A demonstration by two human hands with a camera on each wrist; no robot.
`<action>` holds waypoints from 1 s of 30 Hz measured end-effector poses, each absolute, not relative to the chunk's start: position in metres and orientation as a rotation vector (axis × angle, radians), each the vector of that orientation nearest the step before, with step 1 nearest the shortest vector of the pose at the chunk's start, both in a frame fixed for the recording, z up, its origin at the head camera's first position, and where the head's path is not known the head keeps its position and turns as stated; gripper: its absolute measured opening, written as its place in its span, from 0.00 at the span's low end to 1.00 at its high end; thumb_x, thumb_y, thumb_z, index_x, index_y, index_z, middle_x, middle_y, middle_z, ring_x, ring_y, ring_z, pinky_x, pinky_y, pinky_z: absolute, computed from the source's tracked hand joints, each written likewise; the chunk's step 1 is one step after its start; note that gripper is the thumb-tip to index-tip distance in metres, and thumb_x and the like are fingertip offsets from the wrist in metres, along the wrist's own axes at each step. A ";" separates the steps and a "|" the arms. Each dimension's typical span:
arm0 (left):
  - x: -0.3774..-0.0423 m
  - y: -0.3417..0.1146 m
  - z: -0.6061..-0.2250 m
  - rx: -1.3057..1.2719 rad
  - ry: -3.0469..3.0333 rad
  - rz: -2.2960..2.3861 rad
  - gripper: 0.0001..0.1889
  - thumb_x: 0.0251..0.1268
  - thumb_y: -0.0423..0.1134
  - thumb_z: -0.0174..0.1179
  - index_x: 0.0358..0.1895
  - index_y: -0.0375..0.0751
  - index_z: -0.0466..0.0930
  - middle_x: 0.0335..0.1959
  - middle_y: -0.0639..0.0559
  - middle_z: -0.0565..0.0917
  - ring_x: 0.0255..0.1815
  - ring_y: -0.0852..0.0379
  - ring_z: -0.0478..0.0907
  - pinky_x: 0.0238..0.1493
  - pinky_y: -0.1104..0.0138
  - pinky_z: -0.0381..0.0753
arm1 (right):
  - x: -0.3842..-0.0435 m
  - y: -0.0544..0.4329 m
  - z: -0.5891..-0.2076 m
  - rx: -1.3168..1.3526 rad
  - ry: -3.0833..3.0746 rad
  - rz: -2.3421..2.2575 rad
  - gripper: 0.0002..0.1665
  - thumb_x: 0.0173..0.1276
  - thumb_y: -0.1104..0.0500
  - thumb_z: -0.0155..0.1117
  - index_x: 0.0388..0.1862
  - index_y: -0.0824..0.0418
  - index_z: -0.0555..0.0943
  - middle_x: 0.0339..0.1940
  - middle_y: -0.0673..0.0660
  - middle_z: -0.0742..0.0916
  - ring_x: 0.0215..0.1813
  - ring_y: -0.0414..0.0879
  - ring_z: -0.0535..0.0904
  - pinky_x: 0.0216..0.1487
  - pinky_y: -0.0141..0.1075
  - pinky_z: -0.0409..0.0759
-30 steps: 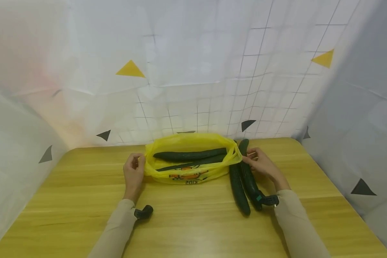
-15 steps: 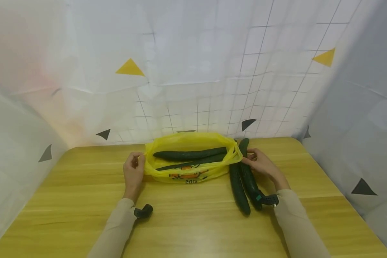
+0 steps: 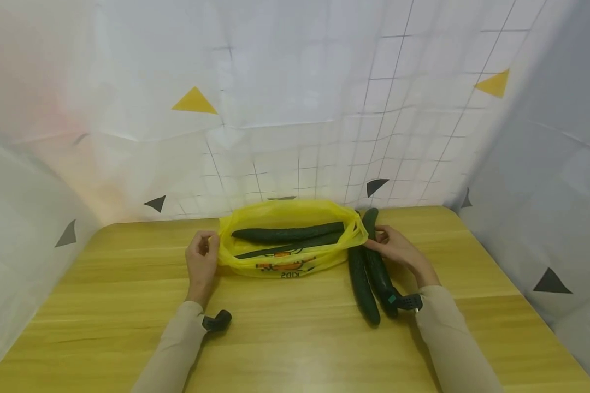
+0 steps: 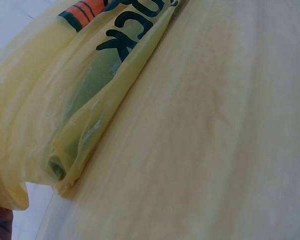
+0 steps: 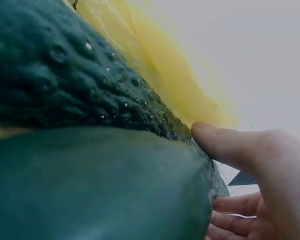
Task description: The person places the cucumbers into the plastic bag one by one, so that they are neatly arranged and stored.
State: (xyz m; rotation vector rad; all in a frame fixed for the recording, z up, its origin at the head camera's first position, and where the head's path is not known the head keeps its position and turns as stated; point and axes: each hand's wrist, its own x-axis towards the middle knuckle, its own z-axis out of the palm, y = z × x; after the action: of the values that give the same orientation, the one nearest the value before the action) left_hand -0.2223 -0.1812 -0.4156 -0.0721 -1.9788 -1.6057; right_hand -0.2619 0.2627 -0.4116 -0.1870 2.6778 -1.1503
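A yellow plastic bag (image 3: 295, 267) with an orange and black print lies on the table, its mouth spread wide. Inside it are two cucumbers; the rear cucumber (image 3: 287, 234) shows most plainly, the front one partly behind the bag's wall. My left hand (image 3: 202, 263) pinches the bag's left edge; only a bit of it shows in the left wrist view. At the right corner of the bag, my right hand (image 3: 398, 252) holds the rim, thumb against the plastic. Its index fingertip is hidden. Two more cucumbers lie outside, the left cucumber (image 3: 363, 286) and the right cucumber (image 3: 381, 273), beside my right hand.
The wooden table (image 3: 295, 338) reaches back to a white patterned sheet (image 3: 275, 136) with yellow and dark triangles. Grey-white sheets hang at both sides. A dark wrist camera (image 3: 217, 321) sits at my left cuff, another wrist camera (image 3: 408, 301) at my right cuff.
The head view has shifted very slightly. Both hands, the bag and the cucumbers keep their places relative to each other.
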 end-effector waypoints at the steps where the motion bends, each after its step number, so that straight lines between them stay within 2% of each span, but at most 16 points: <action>1: -0.222 -0.181 -0.416 -0.075 -1.977 -1.605 0.09 0.66 0.33 0.56 0.38 0.28 0.78 0.26 0.54 0.76 0.23 0.66 0.66 0.28 0.75 0.67 | -0.262 0.262 -0.411 -0.189 2.683 -1.148 0.51 0.65 0.37 0.57 0.72 0.70 0.52 0.58 0.71 0.75 0.56 0.60 0.74 0.52 0.47 0.77; 5: -0.222 -0.182 -0.416 -0.079 -1.971 -1.610 0.09 0.66 0.33 0.56 0.38 0.28 0.78 0.25 0.54 0.76 0.23 0.66 0.67 0.27 0.76 0.67 | -0.263 0.261 -0.411 -0.195 2.706 -1.126 0.51 0.65 0.38 0.57 0.72 0.71 0.53 0.57 0.71 0.75 0.58 0.61 0.72 0.54 0.50 0.75; 21: -0.223 -0.183 -0.417 -0.085 -1.973 -1.585 0.08 0.66 0.33 0.56 0.38 0.28 0.79 0.25 0.57 0.77 0.23 0.65 0.67 0.26 0.75 0.67 | -0.263 0.260 -0.413 -0.192 2.729 -1.135 0.50 0.65 0.40 0.57 0.70 0.73 0.55 0.56 0.72 0.75 0.56 0.62 0.73 0.54 0.50 0.74; 30: -0.224 -0.183 -0.418 -0.089 -1.974 -1.556 0.09 0.66 0.34 0.56 0.38 0.29 0.79 0.24 0.56 0.74 0.23 0.64 0.65 0.27 0.74 0.66 | -0.264 0.259 -0.413 -0.164 2.719 -1.137 0.48 0.66 0.43 0.56 0.71 0.73 0.54 0.59 0.74 0.73 0.60 0.64 0.71 0.58 0.53 0.72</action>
State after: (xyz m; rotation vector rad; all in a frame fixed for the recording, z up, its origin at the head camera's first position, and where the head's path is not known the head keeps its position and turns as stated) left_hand -0.2238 -0.1829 -0.4185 -0.0887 -1.9741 -1.5563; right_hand -0.2640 0.2587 -0.4130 -0.1637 2.7188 -1.1373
